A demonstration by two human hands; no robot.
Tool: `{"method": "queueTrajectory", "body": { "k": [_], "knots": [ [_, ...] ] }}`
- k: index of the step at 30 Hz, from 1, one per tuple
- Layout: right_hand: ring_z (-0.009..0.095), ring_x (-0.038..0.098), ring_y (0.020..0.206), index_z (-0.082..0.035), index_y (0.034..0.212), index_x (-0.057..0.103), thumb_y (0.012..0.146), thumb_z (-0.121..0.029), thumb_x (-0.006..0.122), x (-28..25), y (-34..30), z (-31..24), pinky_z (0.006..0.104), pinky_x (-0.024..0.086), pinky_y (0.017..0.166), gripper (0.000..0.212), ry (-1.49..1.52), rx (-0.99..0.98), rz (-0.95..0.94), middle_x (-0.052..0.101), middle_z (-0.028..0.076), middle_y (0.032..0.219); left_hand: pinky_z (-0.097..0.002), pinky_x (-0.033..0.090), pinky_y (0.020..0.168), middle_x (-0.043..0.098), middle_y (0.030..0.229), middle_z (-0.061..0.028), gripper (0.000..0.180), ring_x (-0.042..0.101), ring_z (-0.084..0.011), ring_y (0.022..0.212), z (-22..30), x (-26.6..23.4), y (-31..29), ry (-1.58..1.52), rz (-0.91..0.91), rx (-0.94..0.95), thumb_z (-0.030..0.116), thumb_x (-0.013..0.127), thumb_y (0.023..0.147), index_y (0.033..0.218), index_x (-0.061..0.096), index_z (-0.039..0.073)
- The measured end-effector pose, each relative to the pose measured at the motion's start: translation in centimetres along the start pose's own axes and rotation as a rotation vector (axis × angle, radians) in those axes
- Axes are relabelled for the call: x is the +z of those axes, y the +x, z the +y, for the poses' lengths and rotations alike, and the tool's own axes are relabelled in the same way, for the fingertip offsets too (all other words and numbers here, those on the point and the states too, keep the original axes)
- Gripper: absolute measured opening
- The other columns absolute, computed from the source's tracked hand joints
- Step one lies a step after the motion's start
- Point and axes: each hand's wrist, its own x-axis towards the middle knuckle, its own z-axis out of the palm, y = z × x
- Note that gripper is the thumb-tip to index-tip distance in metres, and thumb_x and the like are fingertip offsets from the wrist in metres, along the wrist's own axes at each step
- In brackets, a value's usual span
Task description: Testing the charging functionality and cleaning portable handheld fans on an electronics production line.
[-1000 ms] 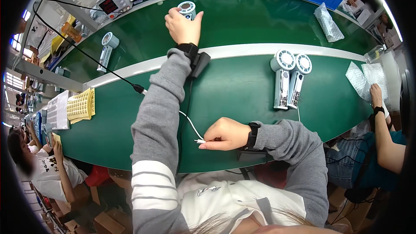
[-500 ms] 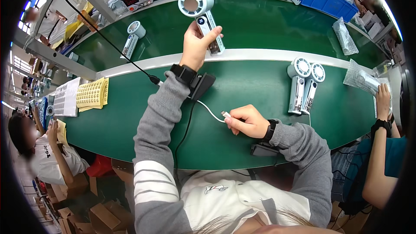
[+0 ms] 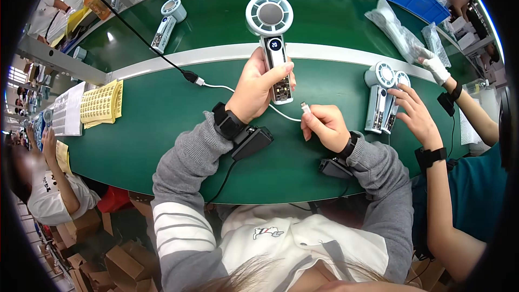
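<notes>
green tabletop (image 3: 289, 176) beneath, left grip (image 3: 252, 90) wrapped round fan (image 3: 275, 48).

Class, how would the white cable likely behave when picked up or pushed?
The white cable probably flops, since it curves between the black connector and the right hand. Its pale plug is probably stiffer, jutting straight from the pinch. Pushed, this thin cable likely buckles.

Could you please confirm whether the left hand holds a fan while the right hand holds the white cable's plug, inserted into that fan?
The plug is not inserted: the head view shows it apart from the fan. The left hand does hold the fan, and the right hand the plug.
</notes>
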Motion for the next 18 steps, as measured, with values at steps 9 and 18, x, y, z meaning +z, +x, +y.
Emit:
{"method": "queueTrajectory", "body": {
  "k": [9, 18],
  "knots": [
    [0.01, 0.051, 0.045, 0.0, 0.064, 0.053, 0.087, -0.015, 0.05, 0.2, 0.3, -0.4, 0.0223, 0.038, 0.044, 0.027, -0.133, -0.117, -0.029, 0.052, 0.003, 0.052, -0.0307, 0.049, 0.064, 0.051, 0.087, -0.0075, 0.035, 0.055, -0.0162, 0.073, -1.0, 0.4, -0.6, -0.018, 0.024, -0.034, 0.012, 0.054, 0.084, 0.112, 0.035, 0.001],
    [0.012, 0.052, 0.049, 0.001, 0.068, 0.052, 0.089, -0.014, 0.045, 0.0, 0.0, -0.3, 0.0236, 0.041, 0.047, 0.027, -0.117, -0.091, -0.062, 0.053, 0.005, 0.056, -0.0338, 0.05, 0.071, 0.051, 0.094, -0.0095, 0.039, 0.056, -0.0186, 0.081, -2.1, 1.4, -1.4, -0.054, 0.03, -0.045, 0.017, 0.051, 0.088, 0.118, 0.031, 0.002]
  ]
}}
